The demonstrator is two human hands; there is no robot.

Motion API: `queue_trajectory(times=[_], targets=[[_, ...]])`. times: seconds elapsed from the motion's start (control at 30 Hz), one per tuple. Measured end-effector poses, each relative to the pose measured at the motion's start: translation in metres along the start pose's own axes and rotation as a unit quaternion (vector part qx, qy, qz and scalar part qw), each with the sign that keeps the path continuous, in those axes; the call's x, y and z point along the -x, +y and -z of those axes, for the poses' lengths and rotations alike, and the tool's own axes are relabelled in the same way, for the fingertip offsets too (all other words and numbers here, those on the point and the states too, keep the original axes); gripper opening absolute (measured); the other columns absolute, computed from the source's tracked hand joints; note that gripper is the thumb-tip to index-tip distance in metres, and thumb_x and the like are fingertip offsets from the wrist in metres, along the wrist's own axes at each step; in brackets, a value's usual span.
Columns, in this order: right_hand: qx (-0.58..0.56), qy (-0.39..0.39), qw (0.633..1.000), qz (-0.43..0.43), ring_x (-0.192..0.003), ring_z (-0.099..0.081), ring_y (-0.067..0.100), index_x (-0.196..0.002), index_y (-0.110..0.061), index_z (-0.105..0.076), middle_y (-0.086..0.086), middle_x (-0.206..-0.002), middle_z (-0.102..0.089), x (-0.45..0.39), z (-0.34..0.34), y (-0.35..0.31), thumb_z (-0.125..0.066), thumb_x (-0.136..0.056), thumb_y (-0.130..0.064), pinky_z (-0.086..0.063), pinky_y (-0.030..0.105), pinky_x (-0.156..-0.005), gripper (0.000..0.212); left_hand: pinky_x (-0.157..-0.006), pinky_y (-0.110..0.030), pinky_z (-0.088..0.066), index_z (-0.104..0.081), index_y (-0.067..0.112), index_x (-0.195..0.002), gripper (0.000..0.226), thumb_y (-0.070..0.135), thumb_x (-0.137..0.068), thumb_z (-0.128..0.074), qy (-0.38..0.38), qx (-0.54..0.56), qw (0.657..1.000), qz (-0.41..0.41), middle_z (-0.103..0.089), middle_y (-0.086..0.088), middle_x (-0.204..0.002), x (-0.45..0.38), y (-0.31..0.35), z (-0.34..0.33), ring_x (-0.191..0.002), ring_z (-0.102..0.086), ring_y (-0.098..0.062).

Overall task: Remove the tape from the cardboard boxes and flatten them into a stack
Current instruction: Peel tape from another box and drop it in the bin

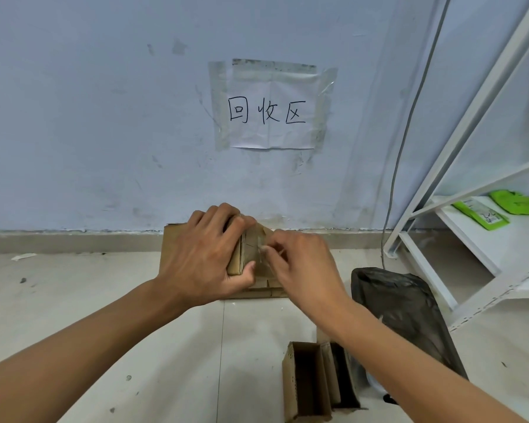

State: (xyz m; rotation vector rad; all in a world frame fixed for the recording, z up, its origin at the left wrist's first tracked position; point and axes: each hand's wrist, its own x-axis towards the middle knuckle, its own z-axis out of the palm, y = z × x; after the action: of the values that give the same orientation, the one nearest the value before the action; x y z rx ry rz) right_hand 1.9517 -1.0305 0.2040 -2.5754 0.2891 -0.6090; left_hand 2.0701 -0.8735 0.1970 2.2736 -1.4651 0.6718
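Nearest, on the tiled floor (135,346) just below and right of the held cardboard box: an open empty box (306,383) on its side, a second one (344,383) tight against its right side under the right forearm. Right of those, a black plastic bag (406,315) lying slumped on the floor. Held up above a stack of flattened cardboard (173,239) near the wall: a small brown cardboard box (251,251), gripped by the left hand (205,254) with fingers curled over its top edge and thumb hooked beneath its lower corner. Touching that box from the right, the right hand (303,264), fingertips pinching a strip of clear tape (261,247) at the box face; how much of the strip is already lifted, cannot tell. Farther right of the box, a white metal shelf rack (471,209) with two green packets (501,209) on a shelf. Beyond the box, the pale wall (89,117), and above it a paper sign (272,108) taped up, hand-lettered 回收区. Down the wall right of the sign, a grey cable (409,117).
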Motion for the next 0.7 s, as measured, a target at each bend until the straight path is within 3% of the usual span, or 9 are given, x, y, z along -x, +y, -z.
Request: queue_trajectory(times=[0.1,0.2,0.3,0.4,0.47,0.53,0.6,0.63,0.7], targets=[[-0.199,-0.006,0.977,-0.072,-0.063,-0.063,0.013,-0.083,-0.016,-0.076,0.001,-0.067,-0.068,-0.001,0.0,0.001,-0.069,-0.1,-0.019,-0.055,0.033,-0.064,0.019,-0.075,-0.033,-0.032,-0.062,0.016,-0.122,0.061,0.052,-0.073,-0.063,0.009,-0.001,1.0,0.014,-0.055,-0.003,-0.114,0.002,-0.001,0.001,-0.096,-0.055,-0.024],[-0.429,-0.05,0.877,-0.209,-0.065,-0.065,0.016,-0.1,-0.011,-0.076,0.007,-0.071,-0.071,0.0,0.004,-0.001,-0.079,-0.093,-0.015,-0.054,0.025,-0.059,0.008,-0.076,-0.037,-0.038,-0.062,0.015,-0.122,0.06,0.051,-0.074,-0.064,0.016,0.008,1.0,0.007,-0.055,-0.005,-0.114,0.003,0.0,0.002,-0.097,-0.055,-0.026],[-0.477,-0.097,0.826,-0.283,-0.063,-0.061,0.011,-0.112,-0.007,-0.07,0.001,-0.073,-0.07,-0.001,0.004,-0.001,-0.085,-0.087,-0.018,-0.048,0.022,-0.057,0.032,-0.076,-0.04,-0.04,-0.065,0.011,-0.118,0.059,0.051,-0.075,-0.064,0.01,0.001,1.0,-0.005,-0.056,-0.008,-0.111,0.002,0.004,0.001,-0.094,-0.055,-0.028],[-0.471,-0.127,0.82,-0.299,-0.059,-0.056,0.007,-0.099,-0.006,-0.073,-0.001,-0.071,-0.066,-0.003,0.002,-0.003,-0.082,-0.089,-0.017,-0.046,0.018,-0.054,0.017,-0.075,-0.041,-0.04,-0.066,0.009,-0.115,0.058,0.05,-0.074,-0.064,0.005,-0.006,1.0,-0.012,-0.057,-0.009,-0.11,0.002,0.005,0.001,-0.092,-0.056,-0.03],[-0.567,-0.16,0.734,-0.338,-0.056,-0.054,0.006,-0.094,-0.008,-0.07,0.0,-0.071,-0.06,-0.005,0.006,-0.001,-0.077,-0.092,-0.012,-0.046,0.016,-0.051,0.008,-0.074,-0.04,-0.039,-0.065,0.01,-0.117,0.058,0.05,-0.075,-0.063,0.02,0.0,1.0,-0.014,-0.057,-0.008,-0.11,0.001,0.002,0.004,-0.092,-0.056,-0.029],[-0.685,-0.182,0.591,-0.386,-0.054,-0.052,0.007,-0.094,-0.008,-0.064,0.002,-0.074,-0.055,-0.007,0.013,0.004,-0.073,-0.088,-0.009,-0.044,0.014,-0.047,0.011,-0.074,-0.038,-0.037,-0.063,0.012,-0.12,0.058,0.05,-0.075,-0.063,0.038,0.008,0.999,-0.018,-0.057,-0.008,-0.111,0.0,-0.001,0.008,-0.092,-0.056,-0.028],[-0.728,-0.182,0.532,-0.391,-0.054,-0.052,0.009,-0.095,-0.008,-0.059,0.003,-0.076,-0.052,-0.006,0.017,0.007,-0.069,-0.09,-0.009,-0.043,0.015,-0.045,0.011,-0.074,-0.037,-0.036,-0.062,0.012,-0.121,0.06,0.05,-0.074,-0.064,0.047,0.016,0.999,-0.02,-0.056,-0.008,-0.111,-0.001,-0.003,0.01,-0.092,-0.055,-0.028],[-0.715,-0.175,0.553,-0.391,-0.055,-0.053,0.01,-0.096,-0.007,-0.059,0.003,-0.076,-0.053,-0.006,0.016,0.008,-0.066,-0.094,-0.01,-0.044,0.017,-0.046,0.008,-0.074,-0.036,-0.034,-0.061,0.013,-0.121,0.06,0.05,-0.074,-0.065,0.048,0.019,0.998,-0.019,-0.056,-0.007,-0.112,-0.001,-0.002,0.01,-0.093,-0.054,-0.027],[-0.561,-0.139,0.729,-0.367,-0.062,-0.059,0.013,-0.098,-0.009,-0.06,0.003,-0.077,-0.061,-0.003,0.011,0.01,-0.061,-0.103,-0.015,-0.046,0.022,-0.051,0.008,-0.075,-0.033,-0.031,-0.062,0.013,-0.121,0.06,0.05,-0.073,-0.065,0.04,0.019,0.999,-0.016,-0.056,-0.006,-0.112,0.001,0.001,0.008,-0.093,-0.055,-0.026]])
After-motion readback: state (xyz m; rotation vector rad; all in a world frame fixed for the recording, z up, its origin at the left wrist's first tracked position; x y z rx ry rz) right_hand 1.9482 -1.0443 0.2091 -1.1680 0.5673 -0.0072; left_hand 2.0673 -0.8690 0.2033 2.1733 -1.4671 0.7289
